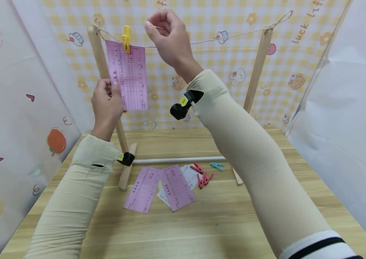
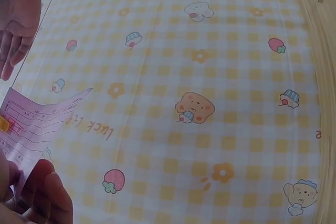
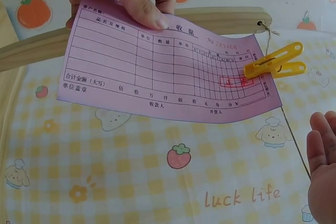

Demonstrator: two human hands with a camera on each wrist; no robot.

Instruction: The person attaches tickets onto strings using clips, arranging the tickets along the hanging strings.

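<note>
A pale wooden tabletop [image 1: 202, 223] filled the lower view, closed in by a yellow checked backdrop [image 1: 222, 72] printed with small bears and cakes, and by white sheets with orange fruit at either side. On the tabletop stood a wooden rack [image 1: 256, 72] of two slanted posts joined low by a white rod [image 1: 176, 160], with a string [image 1: 234, 36] stretched between the post tops.

A pink receipt slip [image 1: 130, 75] hung from the string near the left post, fixed by a yellow clothespin [image 1: 126, 39]. The left hand [image 1: 106, 102] pinched the slip's lower left edge between thumb and curled fingers. The right hand [image 1: 168, 36] was raised at the string just right of the clothespin, fingers curled with thumb against forefinger; whether it gripped the string could not be told.

Beneath the rack lay more pink slips [image 1: 160, 189] over a white one, with red clothespins [image 1: 202, 176] and a teal clothespin [image 1: 216, 166] just beside them. The right forearm crossed in front of the rack's right foot.
</note>
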